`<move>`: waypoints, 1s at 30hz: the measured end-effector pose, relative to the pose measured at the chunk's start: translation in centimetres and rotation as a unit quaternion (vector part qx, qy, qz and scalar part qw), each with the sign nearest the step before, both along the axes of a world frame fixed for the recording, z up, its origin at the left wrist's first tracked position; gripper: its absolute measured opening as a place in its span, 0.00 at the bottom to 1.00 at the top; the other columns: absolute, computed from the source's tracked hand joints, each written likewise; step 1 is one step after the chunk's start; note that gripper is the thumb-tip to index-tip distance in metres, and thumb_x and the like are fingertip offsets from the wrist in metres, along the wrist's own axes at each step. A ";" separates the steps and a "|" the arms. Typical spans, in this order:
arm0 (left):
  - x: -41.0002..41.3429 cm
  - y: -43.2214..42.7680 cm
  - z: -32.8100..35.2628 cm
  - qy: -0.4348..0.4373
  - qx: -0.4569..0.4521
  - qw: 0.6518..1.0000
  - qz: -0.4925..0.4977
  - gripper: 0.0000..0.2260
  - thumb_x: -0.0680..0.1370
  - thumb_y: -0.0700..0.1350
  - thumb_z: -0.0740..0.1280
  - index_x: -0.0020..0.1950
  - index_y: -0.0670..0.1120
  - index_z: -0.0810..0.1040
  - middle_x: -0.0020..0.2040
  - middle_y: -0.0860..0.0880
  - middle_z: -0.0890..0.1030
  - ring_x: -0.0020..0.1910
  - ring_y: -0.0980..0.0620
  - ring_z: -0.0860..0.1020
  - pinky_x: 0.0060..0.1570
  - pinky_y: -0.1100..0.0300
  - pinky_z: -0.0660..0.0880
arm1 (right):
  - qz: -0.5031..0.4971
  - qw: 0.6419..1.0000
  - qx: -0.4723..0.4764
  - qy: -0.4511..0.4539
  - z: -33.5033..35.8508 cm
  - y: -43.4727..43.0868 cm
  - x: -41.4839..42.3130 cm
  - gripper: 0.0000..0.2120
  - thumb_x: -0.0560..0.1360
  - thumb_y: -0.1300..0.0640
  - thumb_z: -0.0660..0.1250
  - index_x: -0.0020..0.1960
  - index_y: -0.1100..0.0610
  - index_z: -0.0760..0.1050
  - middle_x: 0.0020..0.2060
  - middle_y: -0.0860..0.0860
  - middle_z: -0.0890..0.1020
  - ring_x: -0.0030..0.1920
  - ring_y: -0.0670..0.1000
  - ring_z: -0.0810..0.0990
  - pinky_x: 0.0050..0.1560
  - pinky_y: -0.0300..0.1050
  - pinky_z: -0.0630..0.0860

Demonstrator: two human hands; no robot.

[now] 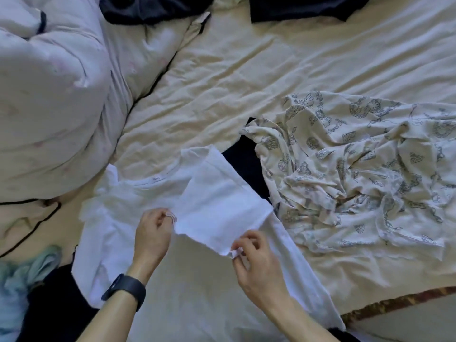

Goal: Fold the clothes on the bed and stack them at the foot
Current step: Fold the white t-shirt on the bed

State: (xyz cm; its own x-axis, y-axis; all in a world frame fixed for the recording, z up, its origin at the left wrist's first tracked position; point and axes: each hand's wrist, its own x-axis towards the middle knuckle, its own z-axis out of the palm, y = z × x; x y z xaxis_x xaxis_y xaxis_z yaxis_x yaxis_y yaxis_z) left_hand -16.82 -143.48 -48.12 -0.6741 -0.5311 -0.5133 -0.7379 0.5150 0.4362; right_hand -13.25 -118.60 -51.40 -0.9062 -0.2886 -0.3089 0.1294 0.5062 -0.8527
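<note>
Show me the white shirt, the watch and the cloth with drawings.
White shirt point(116, 238): head view, its flat body.
Watch point(125, 290): head view, its black band.
Cloth with drawings point(357, 169): head view, its crumpled middle.

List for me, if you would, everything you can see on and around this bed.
white cotton T-shirt: one, white, near centre, a flap folded over
cream jersey garment with grey print: one, cream, crumpled, right
dark navy garment: one, navy, partly under the printed one
black garments: two, black, far edge
pale quilted duvet: one, off-white, bunched left
cream bed sheet: one, cream, beneath everything
thin black cord: one, black, near left
pale blue cloth: one, blue, near-left corner
black wristband: one, black, left wrist
left grip: one, bare, pinches the flap's edge
right grip: one, bare, pinches the flap's edge
</note>
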 end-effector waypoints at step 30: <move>-18.1 2.3 -10.2 -0.021 0.239 0.969 -0.059 0.12 0.74 0.54 0.77 0.54 0.55 0.80 0.55 0.53 0.81 0.56 0.55 0.79 0.57 0.59 0.74 | -0.444 0.757 -0.233 -0.419 -5.4 -0.7 -6.5 0.13 0.74 0.49 0.77 0.42 0.53 0.76 0.28 0.48 0.75 0.25 0.44 0.70 0.21 0.36 0.65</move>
